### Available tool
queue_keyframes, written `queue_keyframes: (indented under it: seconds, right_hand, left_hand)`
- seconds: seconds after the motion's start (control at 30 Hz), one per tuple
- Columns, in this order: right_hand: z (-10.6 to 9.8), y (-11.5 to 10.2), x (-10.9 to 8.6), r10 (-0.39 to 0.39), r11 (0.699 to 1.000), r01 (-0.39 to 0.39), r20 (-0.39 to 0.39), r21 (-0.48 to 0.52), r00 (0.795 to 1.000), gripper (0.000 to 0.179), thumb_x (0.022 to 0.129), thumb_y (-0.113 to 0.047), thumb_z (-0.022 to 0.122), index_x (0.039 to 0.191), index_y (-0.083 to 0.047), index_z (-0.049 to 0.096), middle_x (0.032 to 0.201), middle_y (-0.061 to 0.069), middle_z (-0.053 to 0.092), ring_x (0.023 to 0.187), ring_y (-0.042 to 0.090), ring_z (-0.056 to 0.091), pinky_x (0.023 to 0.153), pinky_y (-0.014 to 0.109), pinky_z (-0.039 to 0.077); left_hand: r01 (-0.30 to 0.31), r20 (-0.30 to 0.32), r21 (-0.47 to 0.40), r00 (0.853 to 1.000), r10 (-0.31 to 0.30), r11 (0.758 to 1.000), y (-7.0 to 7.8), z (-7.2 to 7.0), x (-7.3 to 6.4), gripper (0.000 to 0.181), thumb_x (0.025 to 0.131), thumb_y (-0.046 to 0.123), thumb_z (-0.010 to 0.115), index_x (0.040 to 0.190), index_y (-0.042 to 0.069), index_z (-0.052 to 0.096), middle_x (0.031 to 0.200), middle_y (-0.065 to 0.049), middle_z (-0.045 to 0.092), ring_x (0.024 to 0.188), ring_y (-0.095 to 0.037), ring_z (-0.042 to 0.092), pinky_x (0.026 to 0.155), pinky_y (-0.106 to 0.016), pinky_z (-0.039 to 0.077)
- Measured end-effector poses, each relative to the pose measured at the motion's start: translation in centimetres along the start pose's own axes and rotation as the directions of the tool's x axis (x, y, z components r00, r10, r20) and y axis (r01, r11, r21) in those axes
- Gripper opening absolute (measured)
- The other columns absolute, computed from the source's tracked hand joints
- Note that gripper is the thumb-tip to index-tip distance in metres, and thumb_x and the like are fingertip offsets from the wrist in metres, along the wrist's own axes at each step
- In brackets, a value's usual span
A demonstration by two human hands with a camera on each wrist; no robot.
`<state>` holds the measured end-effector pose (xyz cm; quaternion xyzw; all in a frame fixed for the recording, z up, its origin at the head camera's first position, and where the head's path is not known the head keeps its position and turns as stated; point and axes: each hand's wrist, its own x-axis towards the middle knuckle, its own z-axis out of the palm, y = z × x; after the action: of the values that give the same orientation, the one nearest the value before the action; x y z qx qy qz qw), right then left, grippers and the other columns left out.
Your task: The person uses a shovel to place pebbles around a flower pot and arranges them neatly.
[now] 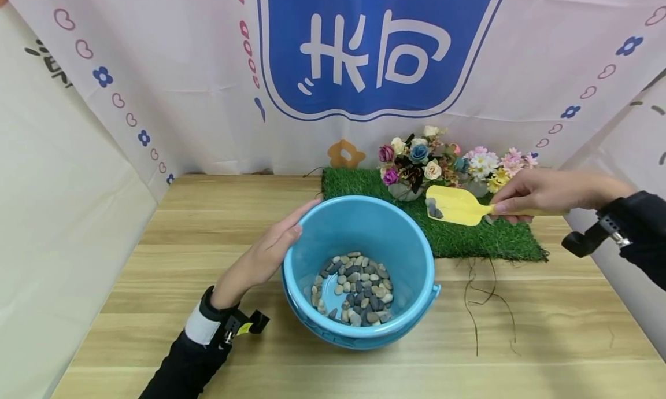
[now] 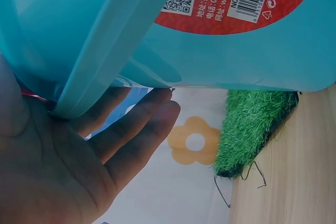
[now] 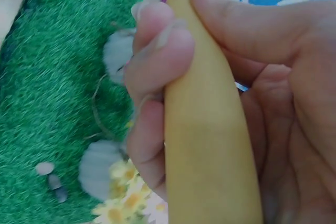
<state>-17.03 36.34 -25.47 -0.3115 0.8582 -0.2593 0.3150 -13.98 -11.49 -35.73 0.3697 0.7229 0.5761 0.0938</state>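
Note:
A blue bucket [image 1: 359,329] stands on the table, its bottom partly covered by grey and tan pebbles [image 1: 364,289]. My left hand [image 1: 270,254] rests against the bucket's left rim with its fingers extended; in the left wrist view, the palm [image 2: 58,166] lies by the bucket's blue handle [image 2: 105,45]. Out to the right of the bucket, my right hand [image 1: 536,194] grips a yellow toy shovel [image 1: 460,205] above the green turf. A few dark pebbles [image 1: 433,209] lie at the front of its blade. The fingers curl round the yellow shovel handle [image 3: 210,145] in the right wrist view.
Behind the bucket lies an artificial turf mat [image 1: 354,182] bearing potted artificial flowers [image 1: 416,159]. A few pebbles [image 3: 54,182] lie on the turf. Thin brown strands [image 1: 489,298] trail over the wooden table [image 1: 218,214]. A printed cloth [image 1: 208,98] hangs at the back.

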Motion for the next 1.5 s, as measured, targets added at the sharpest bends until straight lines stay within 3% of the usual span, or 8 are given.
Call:
queue_keyframes:
  seconds: [0.27, 0.43, 0.8, 1.23, 1.5]
  right_hand:
    - [2.0, 4.3, -1.2, 0.031, 0.997, -0.028, -0.039, 0.078, 0.999, 0.021, 0.098, -0.017, 0.044, 0.095, -0.015, 0.065, 0.073, 0.001, 0.059, 0.059, 0.018, 0.052, 0.059, 0.029, 0.051]
    - [3.1, 6.7, -1.7, 0.091, 0.994, -0.086, -0.07, 0.071, 0.993, 0.024, 0.099, -0.022, 0.043, 0.089, -0.016, 0.064, 0.07, 0.003, 0.057, 0.057, 0.023, 0.05, 0.058, 0.031, 0.049]
    - [4.9, 10.3, -3.4, 0.27, 0.956, -0.252, -0.107, 0.152, 0.957, 0.033, 0.099, -0.031, 0.041, 0.089, -0.009, 0.062, 0.073, 0.015, 0.056, 0.062, 0.027, 0.051, 0.057, 0.031, 0.045]
    - [6.6, 12.4, -4.5, 0.331, 0.932, -0.31, -0.088, 0.187, 0.94, 0.036, 0.099, -0.03, 0.041, 0.087, -0.002, 0.059, 0.075, 0.013, 0.056, 0.059, 0.022, 0.05, 0.055, 0.031, 0.044]
    - [6.9, 12.7, -5.1, 0.307, 0.937, -0.285, -0.085, 0.203, 0.948, 0.035, 0.1, -0.027, 0.04, 0.087, -0.001, 0.06, 0.072, 0.009, 0.055, 0.057, 0.021, 0.048, 0.052, 0.03, 0.042]
  left_hand:
    - [0.0, 0.001, 0.011, 1.0, 0.0, 1.0, -0.6, -0.1, 0.0, 0.046, 0.102, 0.019, 0.022, 0.147, 0.025, 0.019, 0.15, 0.002, 0.022, 0.119, -0.03, 0.045, 0.072, -0.046, 0.054]
    - [0.009, 0.0, 0.001, 1.0, -0.009, 1.0, -0.5, -0.2, -0.1, 0.046, 0.102, 0.019, 0.023, 0.147, 0.026, 0.019, 0.15, 0.002, 0.022, 0.117, -0.032, 0.047, 0.07, -0.047, 0.054]
    - [0.022, -0.003, 0.006, 1.0, -0.022, 1.0, -0.5, -0.2, -0.2, 0.047, 0.102, 0.016, 0.022, 0.148, 0.025, 0.019, 0.15, 0.004, 0.021, 0.119, -0.031, 0.045, 0.07, -0.045, 0.054]
    - [-0.002, 0.002, 0.002, 1.0, 0.002, 1.0, -0.5, -0.1, 0.0, 0.047, 0.102, 0.017, 0.022, 0.148, 0.024, 0.019, 0.15, 0.004, 0.022, 0.121, -0.029, 0.043, 0.072, -0.047, 0.054]
    - [-0.004, 0.004, -0.003, 1.0, 0.004, 1.0, -0.4, 0.0, 0.0, 0.046, 0.102, 0.018, 0.022, 0.148, 0.024, 0.019, 0.15, 0.003, 0.023, 0.118, -0.03, 0.046, 0.07, -0.046, 0.054]
